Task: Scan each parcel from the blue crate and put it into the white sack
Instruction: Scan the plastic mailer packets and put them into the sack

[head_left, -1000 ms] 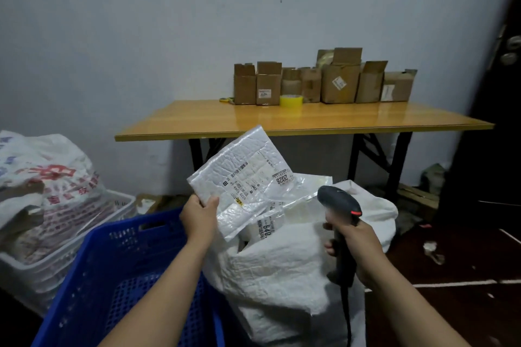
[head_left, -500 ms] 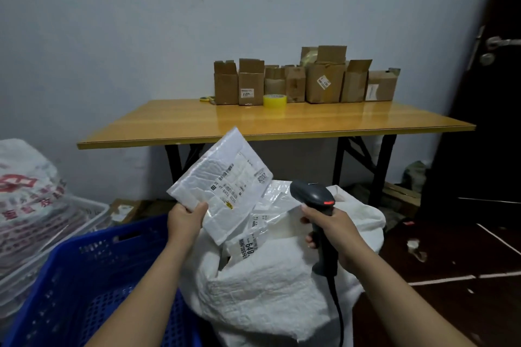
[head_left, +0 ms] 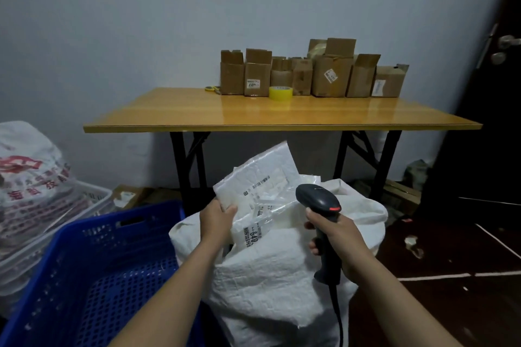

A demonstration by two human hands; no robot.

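The likeliest slip is this parcel missing the mouth: my left grip (head_left: 217,217) pinches the white bubble-padded mailer with a printed label (head_left: 265,177) only by its corner at 7 o'clock, thumb on the face and fingers curled behind. A limp sheet held like that could, I judge, fold over or slide free and drop into the gap toward the blue perforated plastic crate (head_left: 84,262) at 8 o'clock. The mailer stands tilted, its far corner toward 1 o'clock, just above the open top of the white woven sack (head_left: 267,276), which slumps at 6 o'clock. Its rim sags inward, so an edge might catch there instead of going in. Another flat white packet marked 640 (head_left: 253,236) already lies in the mouth and leaves less room. My right grip (head_left: 335,236) is clenched round the handle of the black handheld barcode scanner (head_left: 318,200), whose head sits just beside the mailer's edge at 3 o'clock. The label looks washed out by glare, so a read may fail, and I cannot tell whether one has registered. The scanner's black cable (head_left: 337,313) hangs toward 6 o'clock against the sack and could snag the cloth if I swing wide.
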